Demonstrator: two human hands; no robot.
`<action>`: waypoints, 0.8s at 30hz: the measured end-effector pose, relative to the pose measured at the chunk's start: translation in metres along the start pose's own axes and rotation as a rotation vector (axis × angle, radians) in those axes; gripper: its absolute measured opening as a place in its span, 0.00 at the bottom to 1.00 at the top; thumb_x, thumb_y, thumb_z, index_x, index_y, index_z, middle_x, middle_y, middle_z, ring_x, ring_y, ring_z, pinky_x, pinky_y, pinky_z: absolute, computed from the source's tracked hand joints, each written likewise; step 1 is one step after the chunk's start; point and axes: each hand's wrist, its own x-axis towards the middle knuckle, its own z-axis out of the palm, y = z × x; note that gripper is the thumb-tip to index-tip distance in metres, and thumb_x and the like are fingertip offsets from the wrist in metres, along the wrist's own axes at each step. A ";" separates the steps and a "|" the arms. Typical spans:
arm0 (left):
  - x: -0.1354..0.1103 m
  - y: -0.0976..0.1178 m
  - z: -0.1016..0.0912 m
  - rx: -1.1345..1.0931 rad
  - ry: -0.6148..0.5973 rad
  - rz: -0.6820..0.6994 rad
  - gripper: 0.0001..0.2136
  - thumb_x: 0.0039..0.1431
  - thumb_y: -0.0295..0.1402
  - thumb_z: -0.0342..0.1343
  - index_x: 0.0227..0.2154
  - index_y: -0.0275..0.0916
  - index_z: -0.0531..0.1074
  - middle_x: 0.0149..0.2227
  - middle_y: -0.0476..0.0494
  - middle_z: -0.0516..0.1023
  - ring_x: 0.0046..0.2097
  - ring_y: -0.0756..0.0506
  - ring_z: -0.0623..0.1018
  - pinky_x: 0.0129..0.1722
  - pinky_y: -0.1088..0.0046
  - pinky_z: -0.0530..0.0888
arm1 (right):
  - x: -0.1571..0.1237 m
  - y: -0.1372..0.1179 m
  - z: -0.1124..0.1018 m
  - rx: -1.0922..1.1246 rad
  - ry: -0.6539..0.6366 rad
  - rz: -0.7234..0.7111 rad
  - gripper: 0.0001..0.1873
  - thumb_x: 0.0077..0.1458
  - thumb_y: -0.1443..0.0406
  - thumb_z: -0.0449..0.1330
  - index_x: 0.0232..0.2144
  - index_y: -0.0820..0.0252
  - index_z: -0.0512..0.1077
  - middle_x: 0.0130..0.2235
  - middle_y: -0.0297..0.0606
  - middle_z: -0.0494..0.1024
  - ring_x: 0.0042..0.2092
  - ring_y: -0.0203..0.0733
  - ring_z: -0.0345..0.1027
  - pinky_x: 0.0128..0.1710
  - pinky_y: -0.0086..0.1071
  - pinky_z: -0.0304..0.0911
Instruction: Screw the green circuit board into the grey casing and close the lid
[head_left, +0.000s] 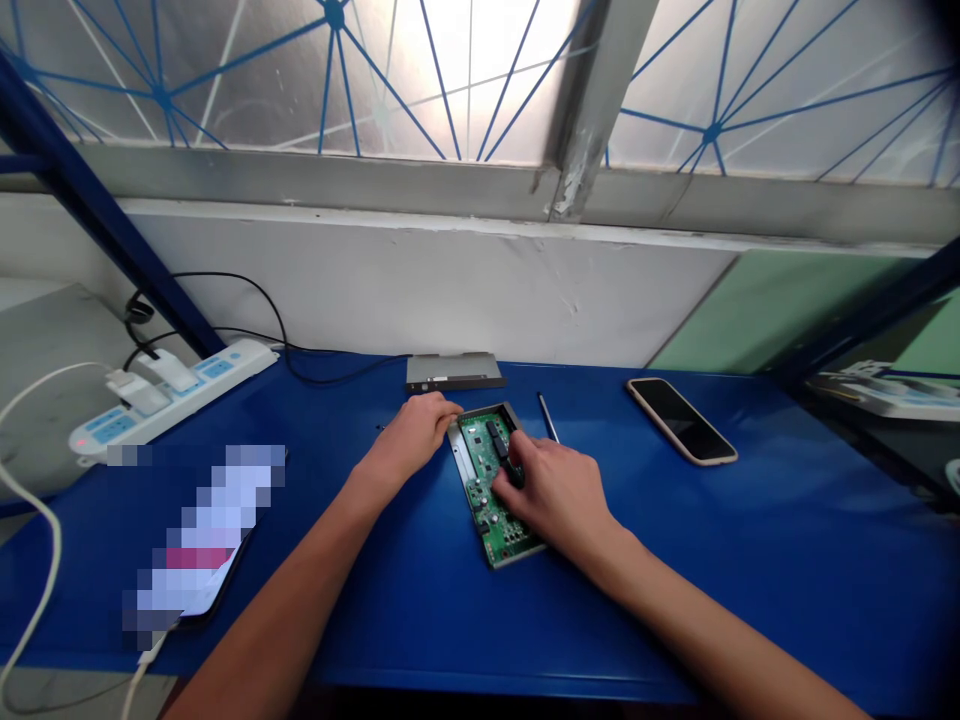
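Observation:
A green circuit board [487, 480] lies in a grey metal tray [459, 455] on the blue table. My left hand [409, 435] rests at the tray's far left corner, fingers curled against its edge. My right hand [555, 490] lies over the board's right side, closed around a small black tool [504, 452] that stands on the board. A thin dark pen-like tool [547, 417] lies just beyond my right hand. A flat grey metal cover [454, 371] sits behind the board by the wall.
A phone [681, 421] lies face up at the right. Another phone [202, 560], its screen blurred, lies at the left with a white cable. A white power strip [172, 395] with plugs sits far left. Blue shelf frames [90, 200] stand at both sides.

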 end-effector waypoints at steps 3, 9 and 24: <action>0.000 -0.001 0.000 -0.001 0.001 0.007 0.14 0.68 0.28 0.51 0.46 0.39 0.82 0.43 0.38 0.81 0.45 0.40 0.80 0.49 0.63 0.74 | -0.002 0.000 0.001 0.008 0.010 -0.005 0.07 0.59 0.60 0.56 0.37 0.58 0.68 0.29 0.37 0.78 0.29 0.42 0.69 0.25 0.33 0.35; 0.000 -0.001 0.001 0.003 0.022 -0.018 0.12 0.68 0.30 0.52 0.48 0.38 0.78 0.47 0.38 0.80 0.45 0.41 0.80 0.48 0.64 0.75 | -0.002 0.002 0.001 0.105 -0.023 0.022 0.05 0.57 0.62 0.56 0.34 0.57 0.66 0.29 0.35 0.77 0.28 0.39 0.66 0.25 0.32 0.38; 0.000 -0.008 -0.006 0.046 0.005 0.111 0.13 0.69 0.24 0.48 0.45 0.38 0.78 0.44 0.40 0.80 0.46 0.42 0.79 0.48 0.64 0.74 | 0.015 0.074 -0.019 0.147 -0.184 0.358 0.18 0.59 0.47 0.56 0.40 0.52 0.67 0.29 0.36 0.77 0.32 0.47 0.69 0.28 0.33 0.47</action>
